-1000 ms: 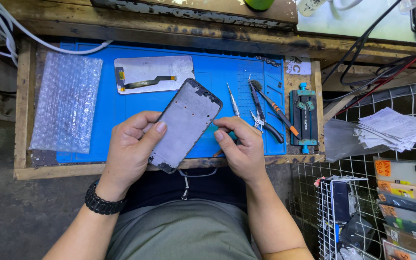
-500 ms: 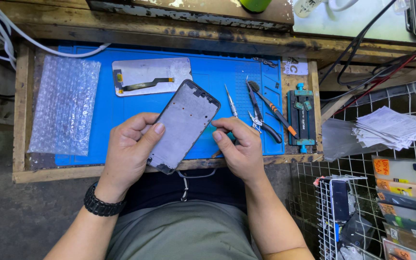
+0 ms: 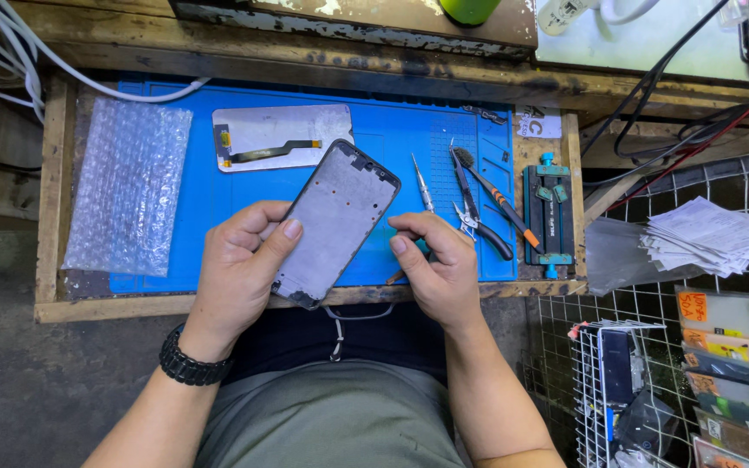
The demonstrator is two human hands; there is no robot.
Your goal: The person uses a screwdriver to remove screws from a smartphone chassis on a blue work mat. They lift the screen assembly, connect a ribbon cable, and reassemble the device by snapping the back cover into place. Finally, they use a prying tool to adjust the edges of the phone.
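Phone frame [image 3: 333,224] unchanged vs a second ago: same tilt, held above the blue mat [image 3: 392,139]'s near edge. Left hand [image 3: 240,269] grip closed around its lower end, thumb on the face. Right hand [image 3: 435,264] just beside the frame's right edge, fingers curled; whether it pinches anything, cannot tell.

On the mat: one display panel [image 3: 281,137] with flex, one screwdriver [image 3: 423,182], one pair of pliers [image 3: 474,208], one brush [image 3: 496,199]. One bubble-wrap sheet [image 3: 127,186] left of the mat. Worn wooden worktop [image 3: 305,65]; wire basket [image 3: 652,381] to the right.

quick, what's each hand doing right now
Left hand: closed on the phone frame.
Right hand: fingers curled by the frame's edge; whether it holds anything cannot be told.
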